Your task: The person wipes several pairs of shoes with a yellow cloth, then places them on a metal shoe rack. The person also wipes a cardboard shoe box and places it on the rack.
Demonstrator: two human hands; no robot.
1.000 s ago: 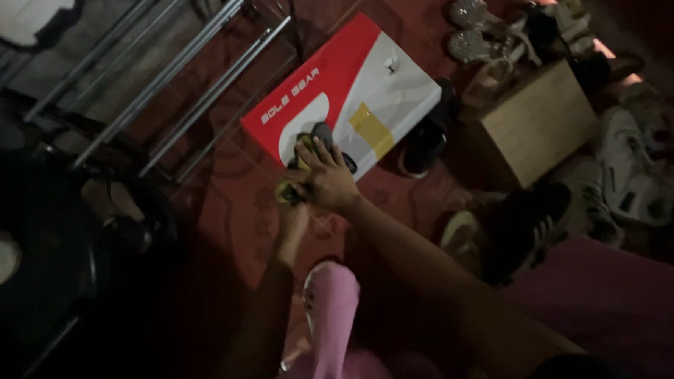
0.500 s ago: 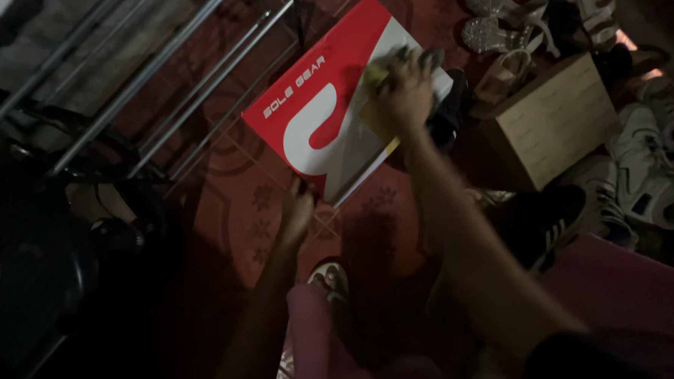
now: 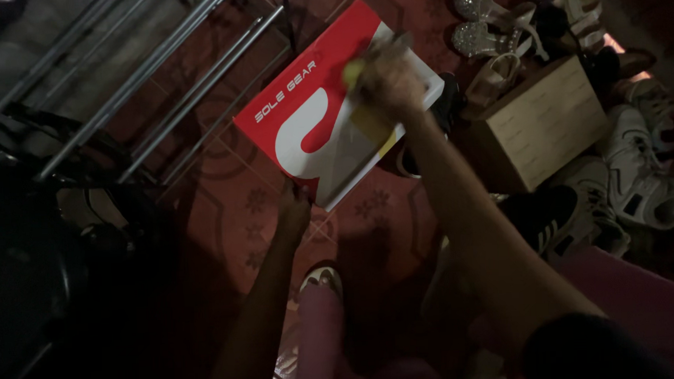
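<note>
The right hand (image 3: 389,81) is blurred over the far end of the red and white shoebox (image 3: 326,122), clenched around something small and yellowish (image 3: 353,73) that I cannot make out clearly. The left hand (image 3: 294,208) sits in shadow at the near corner of the same box, touching its edge; whether it grips the box or only rests against it cannot be told. The box lies flat on the red patterned floor tiles (image 3: 231,194), turned at an angle.

Just right of the box stands a brown cardboard box (image 3: 542,124), and a dark shoe (image 3: 443,109) is wedged between the two. Beyond them lie glittery silver sandals (image 3: 481,20). White sneakers (image 3: 643,165) and a black shoe with white stripes (image 3: 558,218) crowd the right side. To the left, the metal bars of a rack (image 3: 143,77) slant across the floor. A pink-clad leg (image 3: 320,334) and a white shoe tip (image 3: 322,277) show at the bottom.
</note>
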